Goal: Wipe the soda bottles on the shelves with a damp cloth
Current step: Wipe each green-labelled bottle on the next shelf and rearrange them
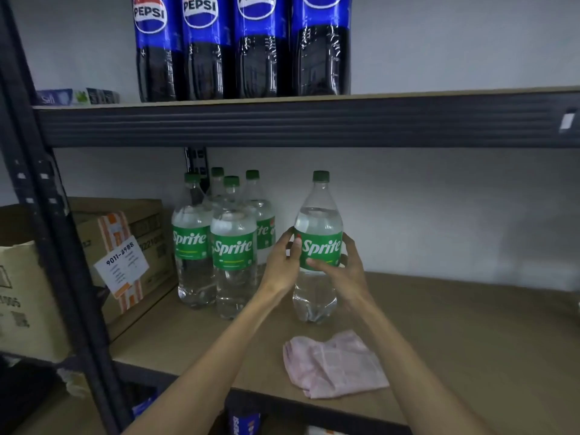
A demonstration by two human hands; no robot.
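Hands: your left hand (pixel 282 262) and right hand (pixel 346 268) both clasp one bottle (pixel 318 221).
Cloth (pixel 335 365): idle on the shelf (pixel 470 324).
Remaining: wiping this one, probably others too.

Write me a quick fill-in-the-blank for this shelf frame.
The left hand and right hand grip a Sprite bottle by its ___ label.
The ___ cloth lies on the shelf, in neither hand.
___ other Sprite bottles stand grouped left of the held one.
Missing: green; pink; four.
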